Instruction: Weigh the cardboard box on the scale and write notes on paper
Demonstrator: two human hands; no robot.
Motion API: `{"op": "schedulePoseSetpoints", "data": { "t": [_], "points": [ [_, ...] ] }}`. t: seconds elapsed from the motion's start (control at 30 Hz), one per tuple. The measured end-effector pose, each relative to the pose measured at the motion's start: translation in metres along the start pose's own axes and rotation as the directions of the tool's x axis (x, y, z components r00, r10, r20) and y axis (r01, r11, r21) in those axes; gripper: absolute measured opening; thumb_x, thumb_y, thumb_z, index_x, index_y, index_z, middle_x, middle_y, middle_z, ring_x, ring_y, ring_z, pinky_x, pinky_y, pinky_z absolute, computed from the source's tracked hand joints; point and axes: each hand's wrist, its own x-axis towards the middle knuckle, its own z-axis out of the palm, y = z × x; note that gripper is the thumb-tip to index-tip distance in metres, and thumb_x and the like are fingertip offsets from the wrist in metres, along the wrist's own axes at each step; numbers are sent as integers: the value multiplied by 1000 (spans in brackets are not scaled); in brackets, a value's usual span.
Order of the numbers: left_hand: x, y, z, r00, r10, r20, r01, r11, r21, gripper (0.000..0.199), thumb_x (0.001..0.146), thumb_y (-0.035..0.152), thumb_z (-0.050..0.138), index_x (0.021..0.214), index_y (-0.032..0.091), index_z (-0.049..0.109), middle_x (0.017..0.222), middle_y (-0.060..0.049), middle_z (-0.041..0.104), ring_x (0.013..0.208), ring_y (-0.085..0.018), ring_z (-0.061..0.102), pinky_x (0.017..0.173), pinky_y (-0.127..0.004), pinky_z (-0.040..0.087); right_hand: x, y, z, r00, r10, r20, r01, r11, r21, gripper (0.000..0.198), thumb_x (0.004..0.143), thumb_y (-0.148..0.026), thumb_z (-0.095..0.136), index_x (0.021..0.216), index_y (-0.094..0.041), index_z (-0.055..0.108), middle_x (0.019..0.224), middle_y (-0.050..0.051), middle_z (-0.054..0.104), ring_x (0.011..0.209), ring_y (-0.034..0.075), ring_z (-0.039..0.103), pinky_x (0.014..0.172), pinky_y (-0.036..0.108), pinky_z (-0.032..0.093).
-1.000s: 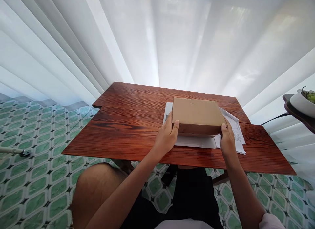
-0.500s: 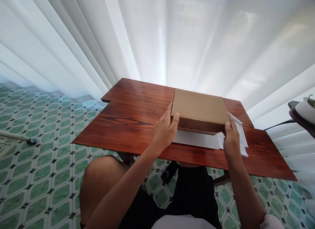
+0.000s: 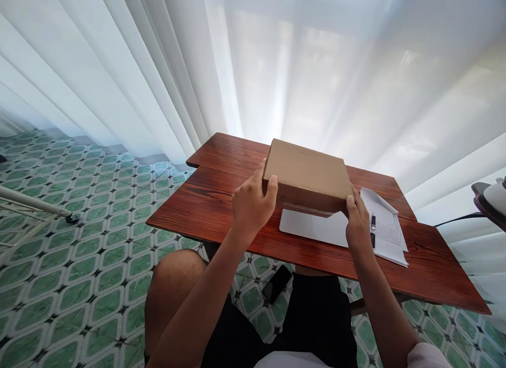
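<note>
A closed brown cardboard box (image 3: 308, 170) is held between my two hands above the table, its right side dipping lower than its left. My left hand (image 3: 255, 202) grips the left end, thumb on the near edge and fingers around the side. At the right end, my right hand (image 3: 358, 220) clasps the near corner, its thumb on top. Beneath the box lies a flat white object (image 3: 312, 228), partly covered from sight. Beside my right hand, a black pen (image 3: 373, 231) rests on sheets of written paper (image 3: 389, 236) with a curled top corner.
The reddish-brown wooden table (image 3: 205, 199) has a stepped left edge. White curtains (image 3: 245, 67) hang behind it. A dark phone-like object (image 3: 276, 284) lies on the green tiled floor. A white pot on a dark stand (image 3: 484, 204) is at the right.
The box has shifted left across the table in both hands and tilted, its right side lower. More of the papers and the pen now show. The camera view has turned slightly.
</note>
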Motion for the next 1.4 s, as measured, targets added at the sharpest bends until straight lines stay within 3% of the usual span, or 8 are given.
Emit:
{"op": "schedulePoseSetpoints", "data": {
  "t": [0.13,0.4,0.6,0.77,1.4],
  "points": [
    [3,-10,-13,997,-34,-75,40,996,84,59,99,46,34,151,21,50,124,-10,70,110,-33,67,95,-43,51,-2,-6,21,997,51,51,-55,995,81,58,99,-58,45,150,-30,50,157,4,48,146,26,44,125,49,32],
    [8,-28,-36,974,-135,-184,167,971,174,60,96,41,32,150,21,51,115,-11,73,103,-35,69,88,-44,52,-8,-22,60,982,24,190,-61,980,190,53,99,-54,47,147,-32,53,152,2,54,143,27,47,124,50,34],
    [11,-41,-44,965,-129,-230,172,969,180,59,95,37,34,149,22,52,125,-9,70,107,-33,67,90,-43,51,-11,-22,89,969,82,234,-157,934,321,54,96,-49,50,146,-29,54,150,5,55,138,28,51,112,49,49],
    [12,-48,-48,958,-118,-260,171,966,193,56,94,33,37,147,22,54,128,-7,69,107,-32,68,90,-42,51,-13,-13,107,958,148,245,-233,902,363,52,92,-47,53,139,-24,56,144,9,58,132,28,55,108,49,52],
    [17,-71,-42,967,-162,-196,194,968,157,57,93,34,38,145,23,57,121,-9,71,103,-36,68,87,-47,53,-17,-2,118,944,198,265,-270,924,272,59,88,-53,55,136,-19,53,138,14,61,124,29,60,104,50,53]
  ]
}}
